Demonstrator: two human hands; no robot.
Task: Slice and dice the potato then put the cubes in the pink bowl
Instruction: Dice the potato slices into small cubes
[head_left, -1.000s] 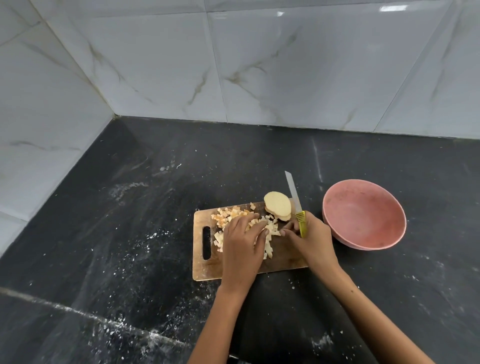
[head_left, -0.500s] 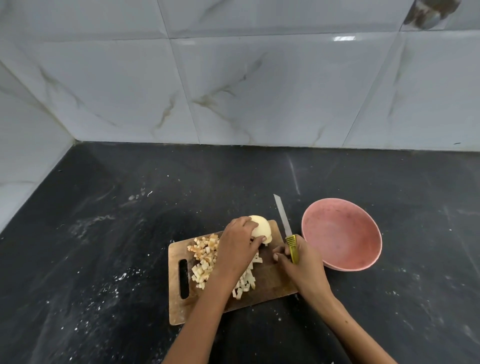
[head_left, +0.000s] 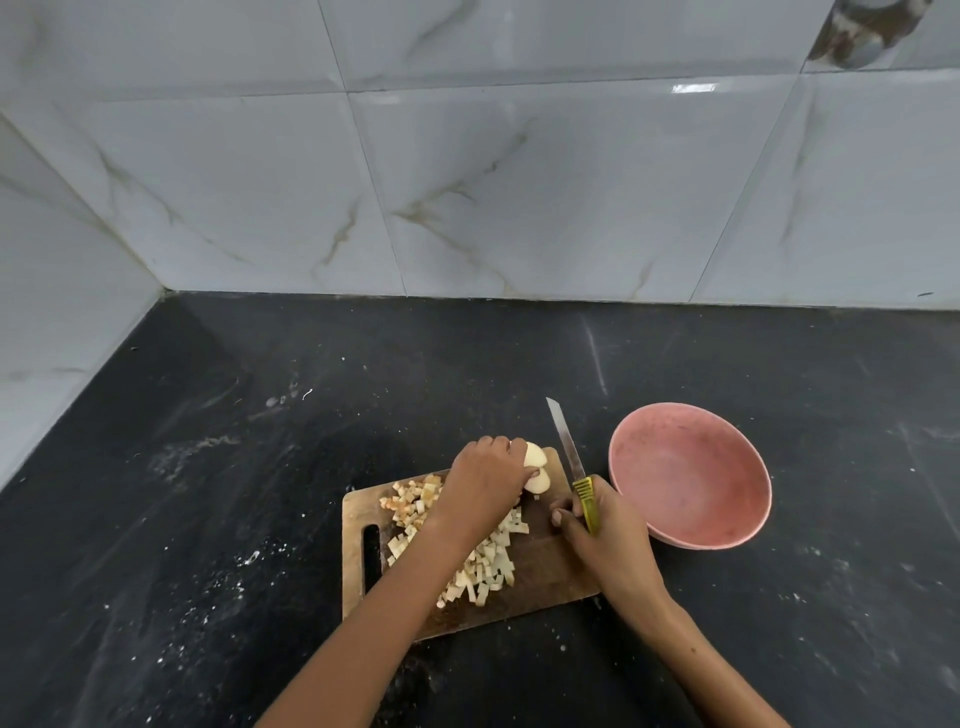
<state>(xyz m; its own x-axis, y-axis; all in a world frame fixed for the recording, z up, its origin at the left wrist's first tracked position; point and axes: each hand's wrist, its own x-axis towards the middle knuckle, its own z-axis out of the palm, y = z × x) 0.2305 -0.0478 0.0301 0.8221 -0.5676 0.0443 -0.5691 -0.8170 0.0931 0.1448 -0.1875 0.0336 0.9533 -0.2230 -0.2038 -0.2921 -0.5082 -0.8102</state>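
Head view looks down on a rectangular wooden cutting board (head_left: 545, 571) with a slot handle, lying on a dark speckled stone desk (head_left: 208, 519). At the board's far edge the left hand (head_left: 485, 480) curls its fingers over a pale peeled potato piece (head_left: 536, 465), gripping it against the wood. On the board's middle, partly under the left forearm, lies a heap of small pale and tan potato cubes (head_left: 483, 569). At the board's right edge the right hand (head_left: 605, 530) grips the yellow-green handle of a narrow steel-bladed knife (head_left: 567, 447), whose blade points away from the person, just right of the potato piece. Just right of the board, near its far corner, stands a round pink bowl (head_left: 727, 535); no cubes show inside. Beyond the board rise white marbled wall tiles (head_left: 467, 182).
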